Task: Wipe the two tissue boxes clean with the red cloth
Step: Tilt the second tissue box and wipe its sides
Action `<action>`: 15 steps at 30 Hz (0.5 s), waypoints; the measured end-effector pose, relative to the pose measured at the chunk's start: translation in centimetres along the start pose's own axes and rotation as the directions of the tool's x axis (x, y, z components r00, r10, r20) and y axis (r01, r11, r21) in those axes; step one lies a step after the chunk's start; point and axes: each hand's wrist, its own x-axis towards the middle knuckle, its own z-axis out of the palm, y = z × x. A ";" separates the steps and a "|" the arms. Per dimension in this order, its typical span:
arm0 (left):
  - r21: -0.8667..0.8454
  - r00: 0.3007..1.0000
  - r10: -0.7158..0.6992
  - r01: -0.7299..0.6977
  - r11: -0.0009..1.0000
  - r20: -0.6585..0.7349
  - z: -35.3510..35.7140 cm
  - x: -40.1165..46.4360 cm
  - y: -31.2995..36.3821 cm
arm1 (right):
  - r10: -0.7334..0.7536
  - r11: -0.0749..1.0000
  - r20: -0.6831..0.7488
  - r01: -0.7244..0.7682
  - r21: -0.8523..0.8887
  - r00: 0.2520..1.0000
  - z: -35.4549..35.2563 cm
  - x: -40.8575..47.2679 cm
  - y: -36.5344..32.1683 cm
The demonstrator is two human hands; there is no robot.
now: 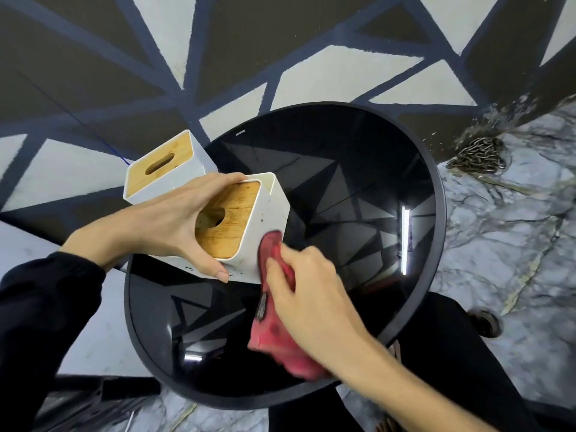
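The near tissue box (pixel 249 226) sits tilted on the left part of the round black worktop (pixel 358 169), its wooden lid (pixel 230 222) turned up toward me and its white right-hand wall facing my right hand (pixel 314 294). My left hand (pixel 174 222) grips it from the left, thumb curled over the near bottom corner and fingers (pixel 218 179) wrapped over the far rim, so the box is steadied. The red cloth (pixel 277 307) is bunched in my right fingers, its upper end touching that right wall low down. The wall runs away from me and up, so I judge the wipe should follow that line. The second tissue box (pixel 162 166) stands just behind and to the left, nearer my left hand, apparently not yet in turn.
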 end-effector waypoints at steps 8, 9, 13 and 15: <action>-0.006 1.000 0.001 -0.001 1.000 -0.024 0.1 0.0 0.0 | 0.013 0.998 -0.052 -0.010 0.056 0.999 -0.2 1.8 0.0; -0.010 1.000 -0.003 0.003 1.000 -0.025 0.1 -0.1 0.0 | 0.022 0.999 -0.078 -0.018 0.050 0.997 -0.4 3.5 0.2; 0.004 1.000 -0.006 0.006 1.000 -0.013 0.1 0.0 -0.1 | 0.122 0.990 -0.116 -0.111 0.090 0.986 -2.0 8.8 0.9; 0.013 1.000 -0.009 0.009 1.000 -0.009 0.1 0.1 -0.2 | 0.125 0.989 -0.098 -0.116 0.086 0.987 -2.2 9.2 1.1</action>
